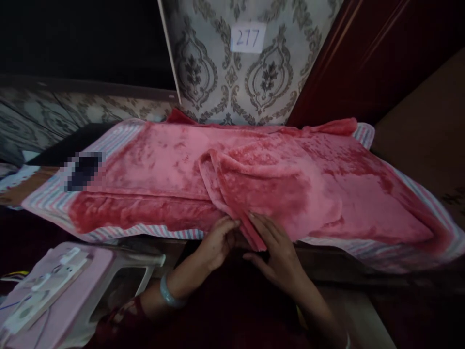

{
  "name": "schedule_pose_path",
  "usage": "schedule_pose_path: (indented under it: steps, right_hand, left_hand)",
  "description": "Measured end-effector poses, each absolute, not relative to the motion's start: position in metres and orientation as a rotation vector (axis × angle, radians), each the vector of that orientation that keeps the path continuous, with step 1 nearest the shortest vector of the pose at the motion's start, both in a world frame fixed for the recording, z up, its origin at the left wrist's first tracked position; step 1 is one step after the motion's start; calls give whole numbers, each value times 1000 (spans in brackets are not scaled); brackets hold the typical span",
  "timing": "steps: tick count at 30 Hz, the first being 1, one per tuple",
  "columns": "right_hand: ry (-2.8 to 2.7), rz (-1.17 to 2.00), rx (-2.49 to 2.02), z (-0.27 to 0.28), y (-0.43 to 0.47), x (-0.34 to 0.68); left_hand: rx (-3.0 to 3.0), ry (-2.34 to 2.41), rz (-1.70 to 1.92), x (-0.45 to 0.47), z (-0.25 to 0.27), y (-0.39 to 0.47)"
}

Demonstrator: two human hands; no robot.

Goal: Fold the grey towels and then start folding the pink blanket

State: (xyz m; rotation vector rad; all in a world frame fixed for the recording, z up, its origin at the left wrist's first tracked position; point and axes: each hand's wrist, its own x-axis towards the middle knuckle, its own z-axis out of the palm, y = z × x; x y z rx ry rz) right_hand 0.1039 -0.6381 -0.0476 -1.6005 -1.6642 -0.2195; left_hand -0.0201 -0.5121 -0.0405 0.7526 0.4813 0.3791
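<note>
A pink plush cloth (174, 155), garment or blanket I cannot tell, lies spread over a striped sheet (181, 231). Part of it is gathered up in the middle, with a fold running toward my body. At the front edge, my left hand (218, 242) has its fingers and thumb closed at the left side of this fold. My right hand (274, 247) grips the fold from the other side, fingers over the cloth and thumb below. The folded end of the cloth pokes out between both hands. The left fingertips are partly hidden.
A blurred dark object (85, 170) rests on the sheet's left end. At lower left, a power strip (47, 288) lies on a pink stool (98, 261). Behind are a large dark screen (83, 43), patterned wallpaper (232, 77) with a "277" card (248, 38), and a dark red panel (363, 63).
</note>
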Motion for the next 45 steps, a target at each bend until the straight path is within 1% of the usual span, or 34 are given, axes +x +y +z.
schedule_pose_path:
  steps: [4,6,8,10,12,13,14,18,20,23,26,28,30,35,39,42,45]
  right_hand:
    - [-1615,-304,-1526,-59,-631,107]
    - [-1567,-294,-1479,-59,-631,112]
    - [-1536,-293,-1463,-54,-634,117]
    - [-1540,-322,-1456,-46,-639,122]
    - [-1573,-340,-1448,-38,-644,125]
    - [-1590,-341,-1447,-36,-646,125]
    - [-1602,-335,-1450,-34,-648,125]
    - [-1665,-275,-1480,-36,-655,121]
    - [-1709,-265,-1499,-37,-659,122]
    - [-1680,-373,-1495,-34,-663,124]
    - [-1742,-438,-1391,-29,-659,122]
    - [-1911,-340,-1355,-30,-653,116]
    - [-2038,-215,-1390,-36,-646,110]
    - [-2008,-23,-1418,-46,-639,103]
    - [-1987,32,-1413,-28,-642,104]
    - [-1916,-64,-1449,-8,-646,106]
    - [-1769,-163,-1394,12,-651,109]
  left_hand:
    - [856,510,356,-25,-37,-512]
    - [973,503,312,-30,-35,-499]
    - [1146,534,365,-33,-31,-474]
    - [1377,648,629,-31,-25,-436]
    - [1611,817,1036,-21,-18,-394]
    - [1693,893,1155,-14,-15,-374]
    - [1769,925,1184,-6,-13,-356]
    - [1898,952,913,27,-8,-307]
    - [1878,945,865,38,-2,-292]
    - [1788,880,989,44,14,-275]
    - [1459,728,1121,43,26,-264]
    - [1284,680,1066,39,24,-262]
    - [1241,715,982,31,14,-262]
    - [1192,796,960,2,-11,-259]
    - [1177,822,820,-14,-2,-254]
    - [1164,725,752,-18,19,-252]
    - [1102,577,768,-17,38,-254]
